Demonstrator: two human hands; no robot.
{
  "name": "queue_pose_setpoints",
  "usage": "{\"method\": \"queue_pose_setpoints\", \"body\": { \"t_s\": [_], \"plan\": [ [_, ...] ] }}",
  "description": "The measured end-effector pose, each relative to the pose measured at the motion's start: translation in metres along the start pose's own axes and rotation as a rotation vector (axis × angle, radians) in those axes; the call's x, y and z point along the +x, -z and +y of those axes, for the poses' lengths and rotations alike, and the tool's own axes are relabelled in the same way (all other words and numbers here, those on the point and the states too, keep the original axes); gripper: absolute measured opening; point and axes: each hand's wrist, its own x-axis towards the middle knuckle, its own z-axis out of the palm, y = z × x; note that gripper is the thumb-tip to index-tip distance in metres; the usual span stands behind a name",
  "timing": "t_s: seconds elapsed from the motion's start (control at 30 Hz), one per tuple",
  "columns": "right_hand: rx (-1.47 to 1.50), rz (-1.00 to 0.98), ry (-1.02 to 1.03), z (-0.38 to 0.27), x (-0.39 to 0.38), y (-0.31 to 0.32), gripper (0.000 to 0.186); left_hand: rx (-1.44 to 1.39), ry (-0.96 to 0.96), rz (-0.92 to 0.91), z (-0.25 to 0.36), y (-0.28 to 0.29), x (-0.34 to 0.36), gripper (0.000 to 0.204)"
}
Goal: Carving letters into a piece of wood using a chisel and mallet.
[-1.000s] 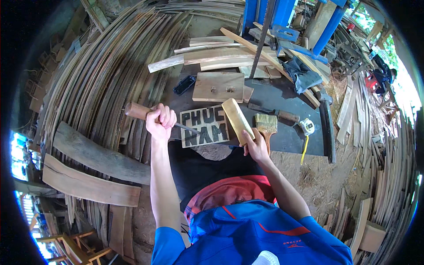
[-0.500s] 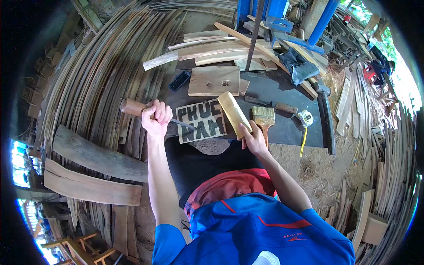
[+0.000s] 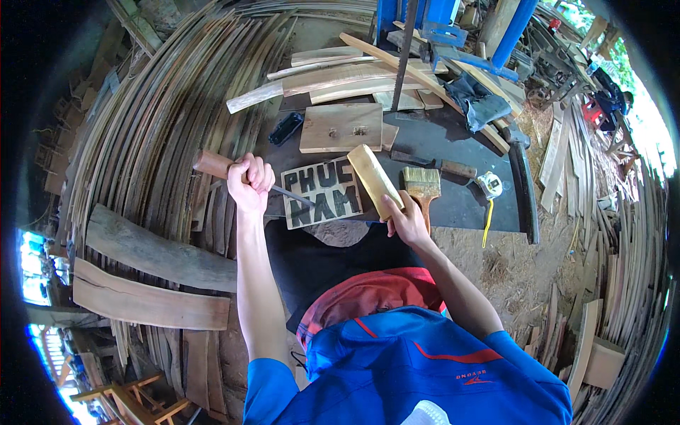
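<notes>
Chisel (image 3: pixel 234 173) with a round wooden handle sits in the left hand (image 3: pixel 249 183), fingers wrapped fully round it, its steel tip resting on the carved sign board (image 3: pixel 322 193) at the near edge of the dark counter (image 3: pixel 460 205). The right hand (image 3: pixel 407 221) has its fingers closed on a pale wooden mallet (image 3: pixel 374 180), raised just right of the board. Farther back on the counter lie a flat plank (image 3: pixel 342 127) and a black case (image 3: pixel 286 128); to the right, a wide brush (image 3: pixel 423 185) and a tape measure (image 3: pixel 489 185). Curved wooden slats (image 3: pixel 163 113) are stacked thickly on the left, two thick weathered planks (image 3: pixel 152 276) across them. Sawdust covers the dirt floor (image 3: pixel 510 269), and a blue machine frame (image 3: pixel 439 21) stands at the far side.
</notes>
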Motion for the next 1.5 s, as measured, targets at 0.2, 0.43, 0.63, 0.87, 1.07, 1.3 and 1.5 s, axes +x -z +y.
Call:
{"method": "queue_pose_setpoints", "body": {
  "t_s": [0.2, 0.43, 0.63, 0.87, 1.07, 1.3, 1.5],
  "plan": [
    [0.019, 0.000, 0.024, -0.003, 0.000, -0.001, 0.044, 0.048, -0.031, 0.033, -0.001, 0.000, -0.003, 0.037],
    [0.028, 0.002, 0.030, -0.001, 0.001, -0.002, 0.042, -0.014, -0.018, -0.020, 0.001, 0.002, -0.003, 0.036],
    [0.013, 0.011, 0.044, 0.006, -0.001, -0.003, 0.042, -0.009, -0.001, -0.118, -0.012, -0.012, -0.008, 0.033],
    [0.034, -0.009, 0.056, 0.009, -0.001, -0.002, 0.039, 0.168, 0.091, -0.015, -0.028, -0.045, -0.013, 0.024],
    [0.079, -0.018, 0.051, 0.005, 0.004, 0.000, 0.037, 0.073, 0.066, -0.042, -0.036, -0.049, -0.004, 0.013],
    [0.026, -0.008, 0.071, 0.009, 0.007, -0.004, 0.037, 0.101, 0.068, -0.067, -0.035, -0.047, -0.009, 0.015],
    [0.083, -0.001, 0.065, 0.011, -0.001, -0.001, 0.033, 0.063, 0.078, -0.071, -0.041, -0.047, -0.008, 0.013]
  ]
}}
